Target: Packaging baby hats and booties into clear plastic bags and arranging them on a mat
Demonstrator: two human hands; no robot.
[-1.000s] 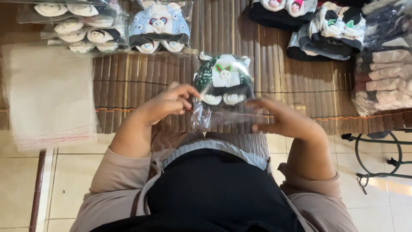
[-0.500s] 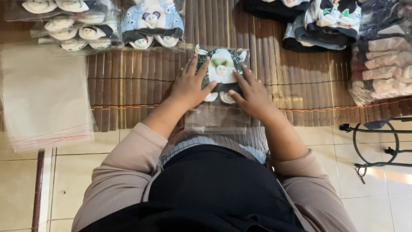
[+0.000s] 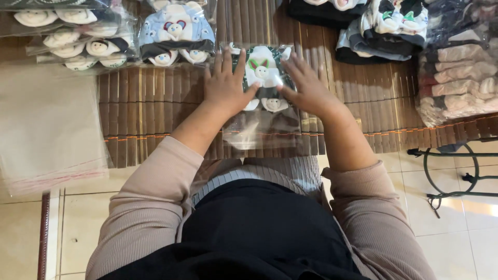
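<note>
Dark green socks (image 3: 264, 78) with white bunny faces and green ears, in a clear glossy bag (image 3: 262, 127). Brown slatted worktop (image 3: 140, 103) with darker stripes and thin orange cross-threads. Light blue socks (image 3: 176, 31) with white faces and a navy band. White-and-grey pairs (image 3: 78, 44) in clear wrap. Black pairs (image 3: 327, 10). Pinkish-beige bundles (image 3: 459, 78). Clear bag stack (image 3: 46, 129) with red edge strips. Beige ribbed sleeves (image 3: 155, 197). Cream floor tiles (image 3: 21, 238).

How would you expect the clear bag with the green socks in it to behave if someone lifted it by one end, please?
The clear bag would probably flop: its empty lower end already wrinkles on the slatted mat. It looks light, holding only soft socks. Its glossy film may be slippery, which perhaps is why the left hand and right hand press it flat.
</note>
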